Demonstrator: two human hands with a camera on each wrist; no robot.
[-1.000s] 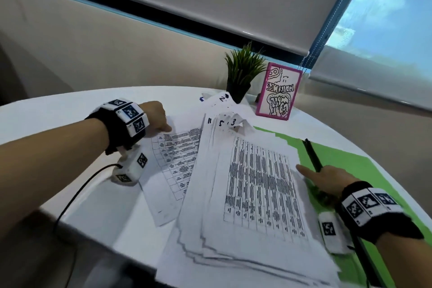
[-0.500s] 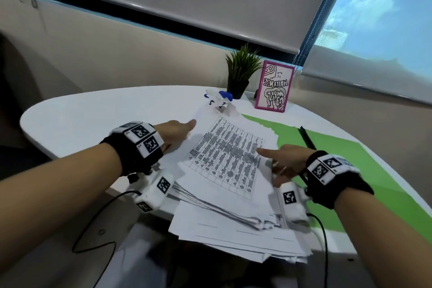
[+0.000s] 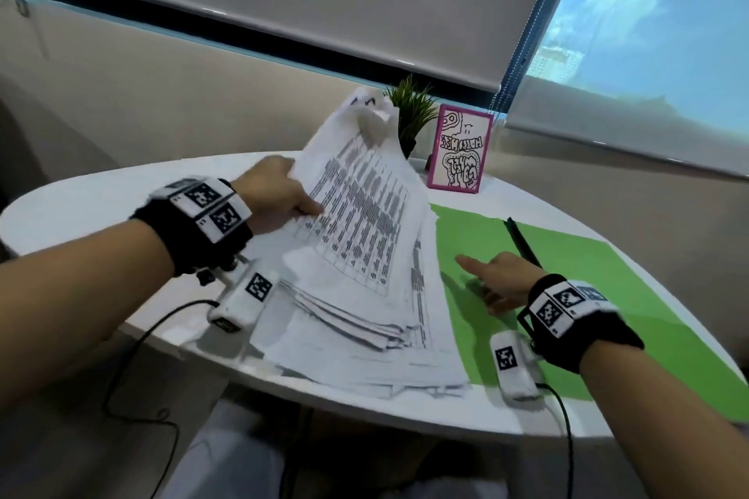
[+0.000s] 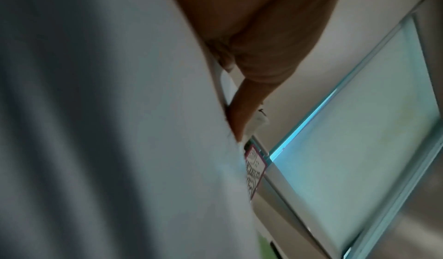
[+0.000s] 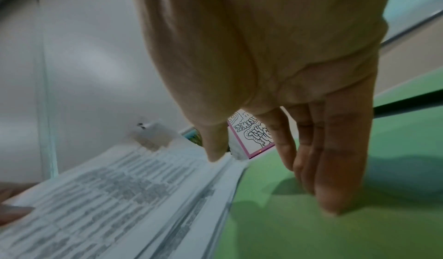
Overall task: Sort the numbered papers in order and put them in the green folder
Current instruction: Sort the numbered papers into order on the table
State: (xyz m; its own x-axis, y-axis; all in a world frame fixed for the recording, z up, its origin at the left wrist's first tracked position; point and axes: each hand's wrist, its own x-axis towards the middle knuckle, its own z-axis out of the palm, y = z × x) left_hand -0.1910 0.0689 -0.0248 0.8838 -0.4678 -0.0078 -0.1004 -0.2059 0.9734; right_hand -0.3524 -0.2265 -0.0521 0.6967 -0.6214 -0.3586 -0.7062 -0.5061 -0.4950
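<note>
A stack of printed papers (image 3: 364,255) is tilted up on its right long edge at the middle of the white table (image 3: 81,211). My left hand (image 3: 275,190) grips the raised left side of the papers, thumb on the printed face. In the left wrist view the white underside of the papers (image 4: 120,130) fills the frame. The green folder (image 3: 567,296) lies open and flat to the right. My right hand (image 3: 498,275) rests flat on the folder with straight fingers (image 5: 335,168), beside the stack's edge (image 5: 215,187).
A black pen (image 3: 523,241) lies on the folder behind my right hand. A small potted plant (image 3: 409,113) and a pink-framed card (image 3: 460,154) stand at the table's back edge. Papers overhang the near table edge. Cables hang from both wrists.
The left hand has lifted the left side of the stack, tilting it up towards the folder. The right hand has left the papers and now lies on the green folder.
</note>
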